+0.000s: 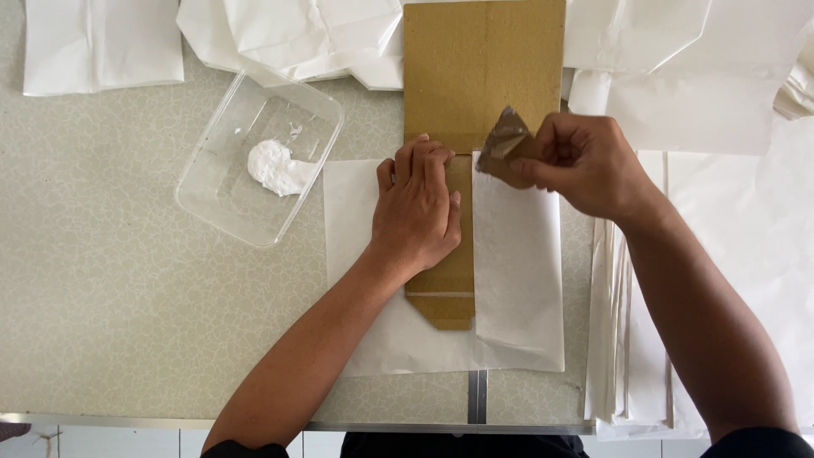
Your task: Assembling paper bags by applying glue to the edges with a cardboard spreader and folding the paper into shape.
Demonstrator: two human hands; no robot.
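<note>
The left hand (415, 212) lies spread flat, pressing a stiff cardboard strip (479, 76) onto thin, easily creased white paper (517, 271) mid-bench. The right hand (585, 161) pinches a small cardboard scraper (502, 153) by its right edge.

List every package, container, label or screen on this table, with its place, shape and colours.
Clear plastic tub: left of the hands, rectangular with rounded corners, holding a blob of white paste.
Brown cardboard piece: centre, long and flat, under the left hand.
White paper sheet: folded around the cardboard, partly finished.
Stacked white paper sheets: along the right edge.
Small brown card scrap: pinched in the right hand.
No labels or screens in view.
</note>
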